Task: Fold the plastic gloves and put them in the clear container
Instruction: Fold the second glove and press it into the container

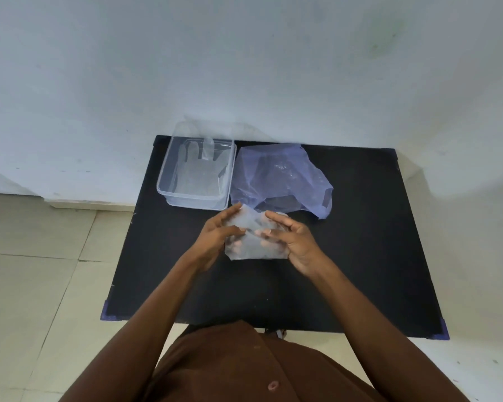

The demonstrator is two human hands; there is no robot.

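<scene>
While held up, glove (254,245) between both hands' fingers (273,217), container (169,181) beyond

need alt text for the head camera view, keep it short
Both hands, left hand and right hand, hold a thin clear plastic glove above a black table. Behind them sit a clear container with gloves inside and a bluish plastic bag beside it.

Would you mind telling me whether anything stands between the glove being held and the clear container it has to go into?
Nothing visible does. The glove, held by the left hand and right hand, sits just short of the clear container, whose top is open. The blue plastic bag lies to the container's right, off the direct path.
</scene>
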